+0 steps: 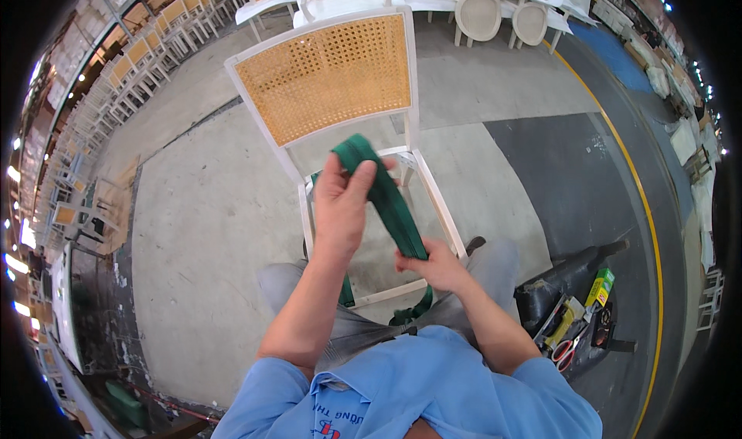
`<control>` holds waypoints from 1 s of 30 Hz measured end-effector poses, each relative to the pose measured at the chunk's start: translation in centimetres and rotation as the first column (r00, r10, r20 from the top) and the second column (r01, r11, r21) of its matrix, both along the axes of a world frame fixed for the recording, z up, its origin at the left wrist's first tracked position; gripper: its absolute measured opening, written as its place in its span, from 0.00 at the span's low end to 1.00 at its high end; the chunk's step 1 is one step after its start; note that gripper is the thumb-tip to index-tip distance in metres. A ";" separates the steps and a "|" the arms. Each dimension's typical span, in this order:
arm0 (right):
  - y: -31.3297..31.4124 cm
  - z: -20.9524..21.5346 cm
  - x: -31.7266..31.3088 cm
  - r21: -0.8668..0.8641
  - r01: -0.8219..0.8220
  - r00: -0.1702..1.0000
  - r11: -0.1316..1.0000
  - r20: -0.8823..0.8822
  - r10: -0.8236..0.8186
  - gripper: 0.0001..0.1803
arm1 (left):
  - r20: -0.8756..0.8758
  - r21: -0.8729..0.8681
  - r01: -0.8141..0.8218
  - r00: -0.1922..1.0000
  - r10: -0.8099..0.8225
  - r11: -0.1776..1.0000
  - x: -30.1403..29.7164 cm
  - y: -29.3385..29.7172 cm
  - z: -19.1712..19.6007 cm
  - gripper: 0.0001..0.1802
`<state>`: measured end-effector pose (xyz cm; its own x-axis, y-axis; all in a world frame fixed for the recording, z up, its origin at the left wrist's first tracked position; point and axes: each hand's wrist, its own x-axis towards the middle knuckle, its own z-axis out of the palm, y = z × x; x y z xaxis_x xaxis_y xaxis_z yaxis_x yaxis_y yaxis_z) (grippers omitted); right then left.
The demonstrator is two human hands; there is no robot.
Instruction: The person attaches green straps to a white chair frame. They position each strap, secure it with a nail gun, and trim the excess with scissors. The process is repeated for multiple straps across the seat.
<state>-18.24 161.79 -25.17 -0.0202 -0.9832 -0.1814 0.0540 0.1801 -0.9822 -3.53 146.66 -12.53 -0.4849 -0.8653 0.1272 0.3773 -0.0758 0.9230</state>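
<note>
Concrete floor [193,246] surrounded the chair [439,199], over which the left hand [340,207], nearer the backrest [325,76], and right hand [443,267] pinched a strap [393,207], its length slanting between them.

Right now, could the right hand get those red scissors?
Probably yes: the scissors lie nearby on the right, seemingly unblocked, though the right hand would need to release the green strap.

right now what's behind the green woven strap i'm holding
Behind the green woven strap, past its edges, show your left fingertips, the pale wooden seat frame and grey concrete floor. Whatever the strap directly covers cannot be seen.
</note>
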 end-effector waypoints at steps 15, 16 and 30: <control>0.6 1.9 -4.2 0.072 0.232 0.959 0.970 0.151 -0.241 0.11 | 0.201 0.224 0.108 0.967 -0.154 0.969 -1.8 11.2 -13.1 0.12; 0.3 2.2 -4.1 0.067 0.259 0.960 0.964 0.089 -0.264 0.10 | 0.232 0.206 0.120 0.958 -0.168 0.971 -1.7 11.1 -13.2 0.12; 0.9 3.3 -3.1 -0.210 0.328 0.910 0.921 -0.193 -0.368 0.07 | 0.086 0.448 0.060 0.990 -0.110 0.892 -1.3 7.7 -11.3 0.07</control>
